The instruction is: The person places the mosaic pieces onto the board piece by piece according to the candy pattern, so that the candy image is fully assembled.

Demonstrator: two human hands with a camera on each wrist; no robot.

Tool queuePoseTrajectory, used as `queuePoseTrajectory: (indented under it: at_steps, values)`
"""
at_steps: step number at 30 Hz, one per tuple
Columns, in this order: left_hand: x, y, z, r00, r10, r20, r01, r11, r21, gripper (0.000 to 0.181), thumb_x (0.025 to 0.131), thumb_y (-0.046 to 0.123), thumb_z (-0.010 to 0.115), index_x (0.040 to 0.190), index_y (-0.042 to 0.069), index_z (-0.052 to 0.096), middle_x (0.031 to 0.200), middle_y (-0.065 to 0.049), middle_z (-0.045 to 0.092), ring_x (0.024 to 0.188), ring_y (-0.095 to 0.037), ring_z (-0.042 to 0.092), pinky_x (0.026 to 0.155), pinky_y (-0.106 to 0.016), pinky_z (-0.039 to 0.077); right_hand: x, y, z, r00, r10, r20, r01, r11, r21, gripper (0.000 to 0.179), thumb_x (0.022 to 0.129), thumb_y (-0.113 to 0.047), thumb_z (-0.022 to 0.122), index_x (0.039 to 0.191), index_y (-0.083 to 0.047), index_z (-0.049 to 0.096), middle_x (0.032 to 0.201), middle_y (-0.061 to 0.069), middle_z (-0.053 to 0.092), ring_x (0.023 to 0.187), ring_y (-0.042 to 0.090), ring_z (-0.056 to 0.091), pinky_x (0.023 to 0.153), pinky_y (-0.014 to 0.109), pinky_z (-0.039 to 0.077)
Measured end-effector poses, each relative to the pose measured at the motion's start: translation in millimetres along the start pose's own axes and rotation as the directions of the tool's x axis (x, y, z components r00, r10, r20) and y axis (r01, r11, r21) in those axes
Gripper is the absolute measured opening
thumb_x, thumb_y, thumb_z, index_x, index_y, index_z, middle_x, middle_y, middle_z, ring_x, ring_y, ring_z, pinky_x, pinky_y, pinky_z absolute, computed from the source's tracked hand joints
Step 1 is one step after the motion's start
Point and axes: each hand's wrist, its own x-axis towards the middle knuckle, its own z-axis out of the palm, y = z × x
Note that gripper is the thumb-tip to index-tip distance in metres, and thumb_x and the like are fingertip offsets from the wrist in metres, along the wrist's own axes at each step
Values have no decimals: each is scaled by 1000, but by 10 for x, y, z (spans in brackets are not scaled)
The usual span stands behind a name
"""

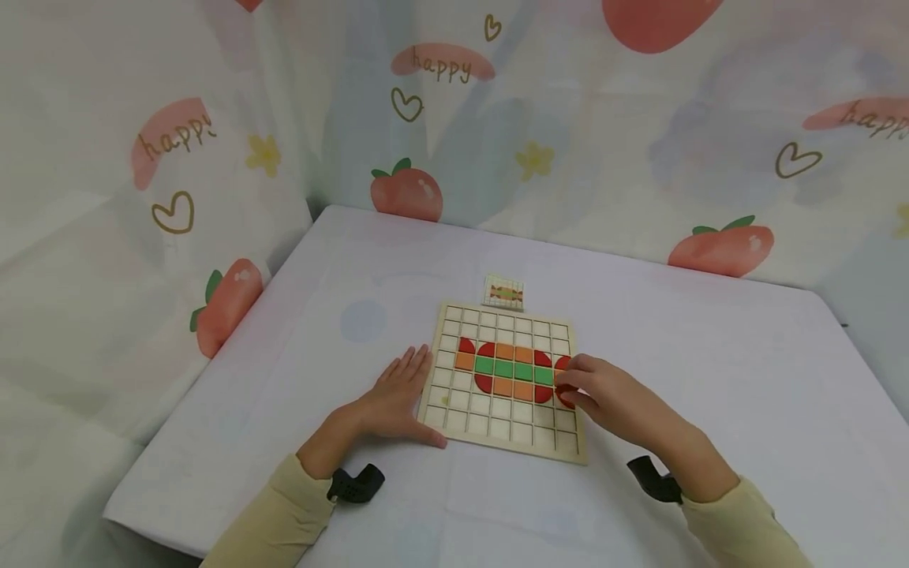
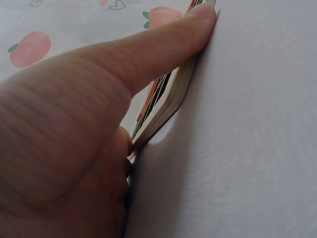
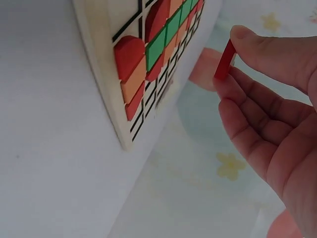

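A square wooden grid board (image 1: 521,434) lies on the table and bears a pattern of green tiles (image 1: 503,368), orange tiles (image 1: 503,387) and red rounded-corner tiles (image 1: 484,384). My left hand (image 1: 398,398) rests by the board's left side, fingers straight, its thumb along the near left corner. At the right edge of the pattern, my right hand (image 1: 614,394) pinches a small red tile (image 3: 226,60) between thumb and index finger. The right wrist view shows that tile raised off the board. The pattern's right-hand column holds an orange tile (image 3: 133,78) between two red ones.
A small pattern card (image 1: 504,293) with a similar coloured design lies just beyond the board's far edge. The white-covered table (image 1: 383,260) meets printed cloth walls at the back and left. Black devices (image 1: 358,483) are worn at both wrists.
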Motion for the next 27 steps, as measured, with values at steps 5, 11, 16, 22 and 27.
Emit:
queuePoseTrajectory:
  at_steps: [5, 11, 16, 22, 27]
  values:
    - [0, 11, -10, 1000, -4, 4, 3, 1000, 6, 126, 63, 69, 67, 146, 1, 0, 152, -12, -4, 137, -24, -10, 108, -42, 1, 215, -57, 29, 999, -33, 17, 32, 999, 42, 15, 78, 0, 71, 92, -3, 68, 88, 0, 57, 76, 12, 54, 64, 22, 49]
    - [3, 8, -11, 1000, 3, 2, -3, 1000, 3, 126, 63, 68, 68, 147, 1, 1, 153, -13, -3, 137, -25, -9, 108, -42, 0, 464, -135, 131, 996, -85, 24, 82, 991, 108, 11, 80, -1, 69, 91, -3, 68, 86, 0, 57, 76, 11, 55, 64, 21, 48]
    - [1, 22, -25, 1000, 4, 13, -4, 1000, -3, 126, 64, 68, 68, 146, 1, 0, 152, -13, -4, 138, -25, -9, 108, -43, 1, 600, -243, 207, 997, -70, 24, 66, 990, 127, 10, 81, -1, 69, 91, -4, 68, 85, 0, 56, 75, 12, 54, 64, 22, 47]
    - [-3, 25, -35, 1000, 17, 11, -17, 1000, -4, 125, 65, 67, 67, 146, 0, 0, 152, -14, -4, 137, -26, -9, 108, -44, 1, 759, -385, 351, 995, -99, -3, 99, 984, 146, 8, 81, -2, 69, 88, -4, 67, 83, 0, 56, 70, 11, 51, 62, 21, 46]
    - [-7, 17, -24, 1000, 21, 15, -21, 1000, -5, 124, 65, 68, 66, 146, 1, 1, 152, -12, -4, 137, -25, -10, 108, -43, 1, 854, -458, 464, 996, -90, 1, 89, 990, 113, 8, 79, -3, 70, 87, -3, 67, 80, 0, 56, 70, 12, 52, 62, 21, 46]
